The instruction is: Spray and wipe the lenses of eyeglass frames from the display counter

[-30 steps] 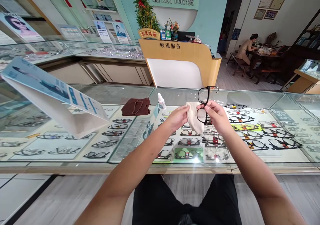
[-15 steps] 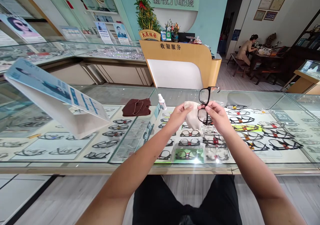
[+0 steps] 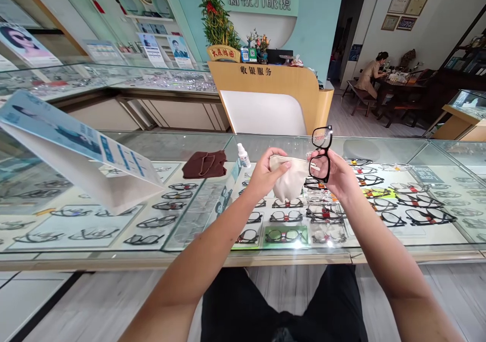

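Above the glass display counter, my left hand [image 3: 270, 174] pinches a cream cleaning cloth [image 3: 289, 182] that hangs down from the thumb and fingers. My right hand [image 3: 339, 174] grips a pair of black-framed eyeglasses [image 3: 322, 152], turned on end with one lens above the other. The fingers show behind the lower lens and around the frame's middle. The cloth's right edge comes up close to the lower lens; whether they touch I cannot tell. Just beyond my left hand stands a small white spray bottle [image 3: 243, 155] on the glass top, with a brown pouch [image 3: 204, 164] to its left.
Rows of eyeglasses [image 3: 285, 216] lie inside the glass counter [image 3: 182, 240]. A folded blue-and-white display card [image 3: 76, 139] stands at the left on top. Behind are a wooden cashier desk [image 3: 266, 83] and, far right, a seated person [image 3: 374, 76] at a dark table.
The eyeglasses have turned in my right hand and shifted slightly right, so the lenses face me more. My left hand and the cloth have drawn away from the frame, and more cloth hangs open.
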The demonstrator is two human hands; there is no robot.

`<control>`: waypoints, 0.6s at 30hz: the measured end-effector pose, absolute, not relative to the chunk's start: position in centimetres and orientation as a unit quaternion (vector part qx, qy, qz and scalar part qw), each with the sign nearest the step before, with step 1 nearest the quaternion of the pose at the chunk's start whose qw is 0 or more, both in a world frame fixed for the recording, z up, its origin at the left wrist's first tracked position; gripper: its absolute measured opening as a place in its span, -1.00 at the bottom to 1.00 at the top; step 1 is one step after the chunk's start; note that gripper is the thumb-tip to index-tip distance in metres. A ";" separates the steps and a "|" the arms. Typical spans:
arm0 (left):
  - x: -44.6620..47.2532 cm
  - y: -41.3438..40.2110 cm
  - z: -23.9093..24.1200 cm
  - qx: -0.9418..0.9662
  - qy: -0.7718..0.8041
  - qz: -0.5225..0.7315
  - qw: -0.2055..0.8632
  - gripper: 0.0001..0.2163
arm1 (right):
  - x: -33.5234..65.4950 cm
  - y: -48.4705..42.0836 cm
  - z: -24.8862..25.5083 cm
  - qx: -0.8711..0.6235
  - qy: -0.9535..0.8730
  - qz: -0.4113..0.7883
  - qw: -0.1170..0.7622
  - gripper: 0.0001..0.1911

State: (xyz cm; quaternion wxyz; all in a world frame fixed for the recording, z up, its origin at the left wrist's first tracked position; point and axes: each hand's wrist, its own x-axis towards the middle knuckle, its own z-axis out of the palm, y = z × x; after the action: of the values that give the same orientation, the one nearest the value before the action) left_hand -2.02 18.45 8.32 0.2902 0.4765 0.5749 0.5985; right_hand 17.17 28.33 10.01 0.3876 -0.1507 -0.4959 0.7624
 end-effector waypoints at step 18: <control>-1.9 18.3 7.7 0.571 0.541 0.592 0.175 -0.85 | 16.8 28.0 9.7 -0.114 -0.448 0.808 0.366 -0.72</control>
State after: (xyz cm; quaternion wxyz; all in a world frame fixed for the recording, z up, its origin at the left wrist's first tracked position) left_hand -1.93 18.35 7.70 0.1750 0.5709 0.5413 0.5919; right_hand 16.80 28.01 9.68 0.3662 -0.1143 -0.4480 0.8076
